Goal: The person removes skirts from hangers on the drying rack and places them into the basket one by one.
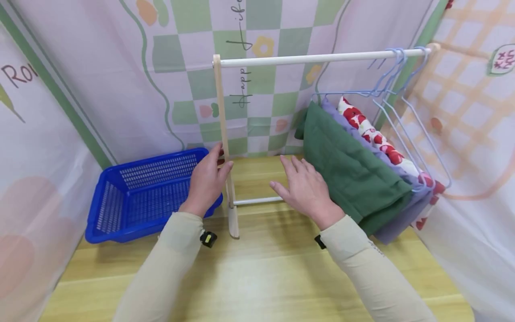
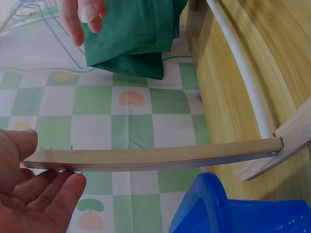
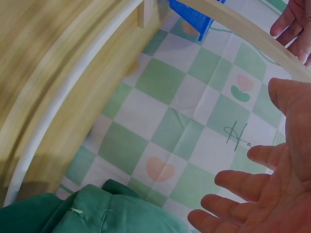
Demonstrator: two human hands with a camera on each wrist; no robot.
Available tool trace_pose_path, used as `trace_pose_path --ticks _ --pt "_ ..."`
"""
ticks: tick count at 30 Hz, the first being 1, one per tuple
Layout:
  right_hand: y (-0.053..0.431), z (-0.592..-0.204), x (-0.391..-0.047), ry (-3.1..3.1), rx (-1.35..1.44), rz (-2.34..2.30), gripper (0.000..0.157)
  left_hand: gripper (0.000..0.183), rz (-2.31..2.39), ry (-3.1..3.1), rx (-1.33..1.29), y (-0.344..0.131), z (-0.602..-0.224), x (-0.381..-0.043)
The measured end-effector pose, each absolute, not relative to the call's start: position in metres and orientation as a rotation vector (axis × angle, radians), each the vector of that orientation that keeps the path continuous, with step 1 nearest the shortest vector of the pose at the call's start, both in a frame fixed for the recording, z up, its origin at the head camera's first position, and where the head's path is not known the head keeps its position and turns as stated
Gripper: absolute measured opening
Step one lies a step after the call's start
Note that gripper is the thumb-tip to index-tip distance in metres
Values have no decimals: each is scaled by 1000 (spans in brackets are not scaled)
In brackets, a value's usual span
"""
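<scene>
My left hand [image 1: 207, 181] is at the left upright [image 1: 222, 116] of a clothes rack, thumb on one side and fingers on the other. In the left wrist view the thumb stands apart from the wood, and the fingers lie loosely along its underside; whether they touch it I cannot tell. My right hand [image 1: 303, 185] hovers over the rack's lower bar [image 1: 257, 201], fingers spread and holding nothing. Beside it hangs a green garment [image 1: 346, 165]. Behind that hang a purple garment [image 1: 388, 232] and a white one with red print [image 1: 372, 134], on blue hangers [image 1: 396, 74].
A blue plastic basket [image 1: 146, 232] stands left of the rack on the wooden table [image 1: 257, 277]. The rack's white top rail [image 1: 322, 58] spans above, with the hangers gathered at its right end. Printed curtains [image 1: 181, 49] enclose the back and sides.
</scene>
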State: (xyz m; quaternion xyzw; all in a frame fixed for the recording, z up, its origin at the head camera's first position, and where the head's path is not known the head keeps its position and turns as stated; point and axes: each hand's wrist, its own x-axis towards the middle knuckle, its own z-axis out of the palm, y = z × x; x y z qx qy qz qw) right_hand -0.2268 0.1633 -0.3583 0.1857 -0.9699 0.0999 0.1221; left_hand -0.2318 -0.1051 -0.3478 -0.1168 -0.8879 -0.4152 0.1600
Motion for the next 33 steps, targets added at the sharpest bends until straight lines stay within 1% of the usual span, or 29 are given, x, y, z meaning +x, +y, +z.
trace_pose_path --ticks 8,16,24,33 --pt "167 -354 -228 -2834 525 288 77 52 -1157 -2508 -311 -98 -350 -242" --pt "175 -341 -235 -2805 490 318 72 50 -1134 -2494 -276 -95 -353 -245" --pt "184 -320 -242 -2738 447 340 67 46 -1110 -2498 -251 -96 -353 -245" --pt "196 -285 -246 -2655 346 290 58 41 -1115 -2505 -256 -98 -354 -244"
